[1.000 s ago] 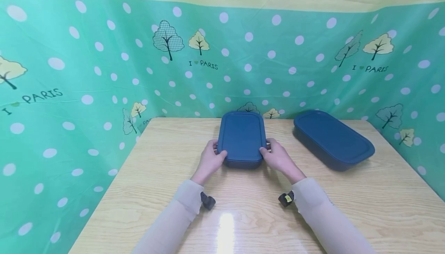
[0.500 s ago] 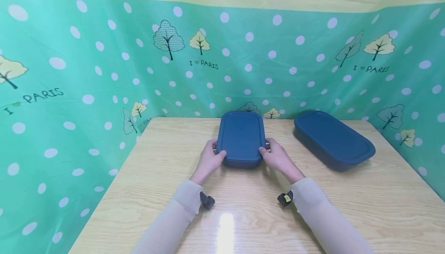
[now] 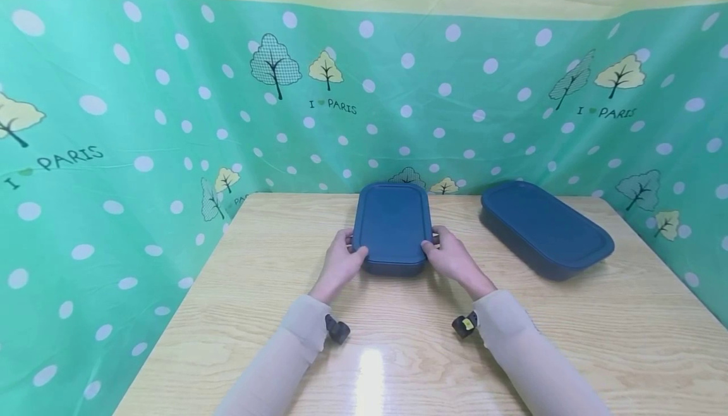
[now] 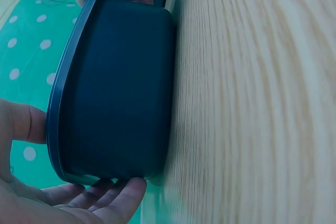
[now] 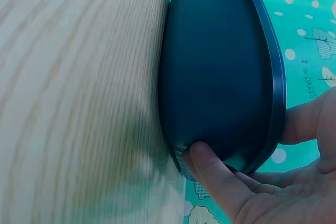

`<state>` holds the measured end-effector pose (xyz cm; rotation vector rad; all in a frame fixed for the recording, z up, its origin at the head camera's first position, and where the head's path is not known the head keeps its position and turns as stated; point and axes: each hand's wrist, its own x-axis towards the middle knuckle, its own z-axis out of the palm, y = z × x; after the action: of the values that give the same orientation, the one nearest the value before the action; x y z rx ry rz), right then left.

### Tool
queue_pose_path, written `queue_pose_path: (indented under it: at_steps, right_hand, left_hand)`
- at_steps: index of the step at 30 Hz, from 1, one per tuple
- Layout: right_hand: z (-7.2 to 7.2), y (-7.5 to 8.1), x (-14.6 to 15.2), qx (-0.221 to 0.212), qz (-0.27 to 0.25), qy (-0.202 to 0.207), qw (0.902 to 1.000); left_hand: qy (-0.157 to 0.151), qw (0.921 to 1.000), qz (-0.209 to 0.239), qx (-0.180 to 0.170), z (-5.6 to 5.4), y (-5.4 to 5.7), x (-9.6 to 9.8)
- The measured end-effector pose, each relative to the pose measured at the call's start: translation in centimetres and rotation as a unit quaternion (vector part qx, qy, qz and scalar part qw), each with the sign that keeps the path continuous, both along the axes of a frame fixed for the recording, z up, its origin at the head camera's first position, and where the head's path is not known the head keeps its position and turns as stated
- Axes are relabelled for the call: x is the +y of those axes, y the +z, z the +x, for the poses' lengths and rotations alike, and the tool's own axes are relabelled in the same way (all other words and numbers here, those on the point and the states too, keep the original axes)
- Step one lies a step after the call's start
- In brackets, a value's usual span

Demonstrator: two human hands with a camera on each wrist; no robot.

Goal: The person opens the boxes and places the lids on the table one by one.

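Pale wooden tabletop (image 3: 244,277), both hands (image 3: 343,263) (image 3: 453,260) in a pinch on the smaller blue container (image 3: 392,221)

Bright, even light fills the head view; white glare (image 3: 370,378) streaks the table (image 3: 239,315) nearer the viewer than the left grip (image 3: 342,261) and right grip (image 3: 452,258). Wrist views are dimmer and softer.

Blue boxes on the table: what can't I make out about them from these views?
- Inside of the held box: hidden by its lid, head view.
- Inside of the other box: hidden by its lid, head view.
- Underside of the held box: faces the table, hidden in both wrist views.
- Far side of the other box: hidden behind its lid, head view.
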<state>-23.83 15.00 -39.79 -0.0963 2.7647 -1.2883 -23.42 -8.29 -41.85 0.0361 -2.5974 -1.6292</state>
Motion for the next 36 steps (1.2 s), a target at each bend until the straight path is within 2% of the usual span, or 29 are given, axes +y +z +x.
queue_pose_path:
  at_steps: [36]
  right_hand:
    - [-0.31,-0.31,-0.84,-0.002,-0.016,0.006,0.9998]
  left_hand:
    - [0.004,0.9999,0.009,-0.005,-0.17,-0.19,-0.91]
